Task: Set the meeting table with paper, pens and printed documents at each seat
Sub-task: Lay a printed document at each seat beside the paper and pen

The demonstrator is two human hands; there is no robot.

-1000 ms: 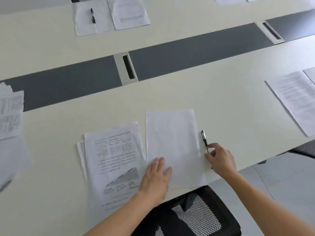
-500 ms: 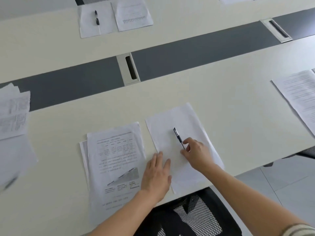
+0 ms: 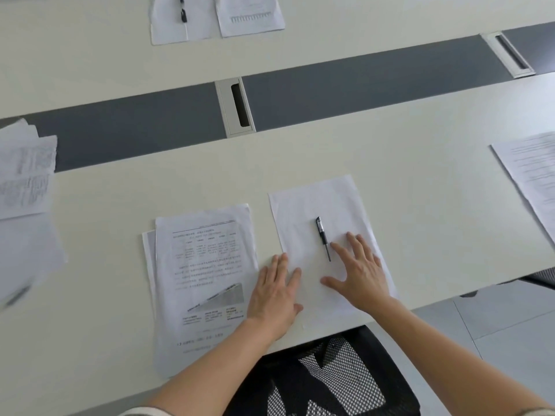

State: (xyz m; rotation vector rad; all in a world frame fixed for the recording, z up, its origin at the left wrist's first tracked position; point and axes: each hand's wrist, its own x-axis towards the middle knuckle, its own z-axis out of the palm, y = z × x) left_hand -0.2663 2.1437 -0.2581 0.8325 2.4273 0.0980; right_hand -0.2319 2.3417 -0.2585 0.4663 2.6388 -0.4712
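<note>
Head view, looking down on a pale desk (image 3: 420,181) with a grey strip across the upper half.

Centre of frame: blank sheet (image 3: 318,223), slightly turned, lower edge near the desk's front edge. Black pen (image 3: 322,238) lying on it, cap end toward the top of frame, tip toward the bottom, free of any grip.

Right hand (image 3: 359,273) flat on the sheet's lower right part, fingers spread apart, palm down, index finger just beside the pen's tip end; contact with the pen cannot be told. Nothing clasped.

Left hand (image 3: 274,295) flat too, fingers loosely together and extended, resting at the sheet's lower left edge, between it and the printed document (image 3: 207,274). Nothing held.

Printed document at lower left of centre, text and a grey chart visible, another sheet peeking out beneath its left side.

Upper centre: another set of paper with a pen (image 3: 182,12) on it. Left edge: blurred loose papers (image 3: 25,175). Right edge: printed page (image 3: 531,169). Bottom centre: black mesh chair (image 3: 327,376) tucked at the desk.
</note>
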